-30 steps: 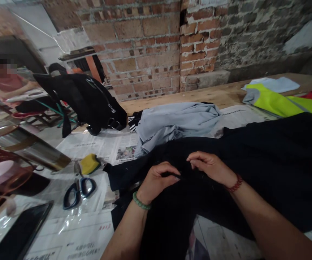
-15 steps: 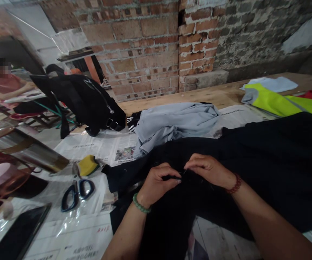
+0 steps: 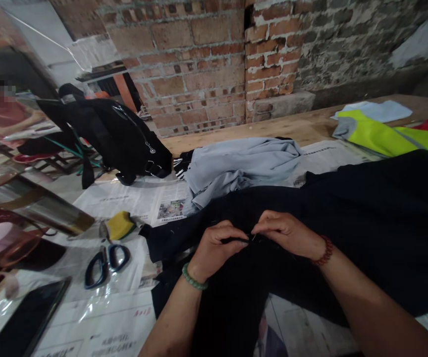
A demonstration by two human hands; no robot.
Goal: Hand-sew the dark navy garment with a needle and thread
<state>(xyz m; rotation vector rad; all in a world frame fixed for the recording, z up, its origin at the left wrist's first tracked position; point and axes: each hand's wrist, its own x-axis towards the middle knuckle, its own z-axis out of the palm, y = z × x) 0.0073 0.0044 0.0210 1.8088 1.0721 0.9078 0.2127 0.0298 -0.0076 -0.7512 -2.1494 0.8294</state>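
A dark navy garment is spread across the table under both hands. My left hand, with a green bead bracelet at the wrist, pinches a fold of its cloth between thumb and fingers. Close beside it, my right hand, wearing a red bead bracelet, is closed in a pinch. A thin, shiny needle shows at its fingertips, pointing down to the cloth by the left thumb. Any thread is too fine to make out.
Left of the garment lie blue-handled scissors, a yellow sponge, a phone and a steel flask. Behind are a black bag, grey cloth and a neon-yellow garment. A person sits at far left.
The right hand has shifted slightly left, bringing the needle nearer the left hand's fingertips. The left fingers have closed a little further on the cloth.
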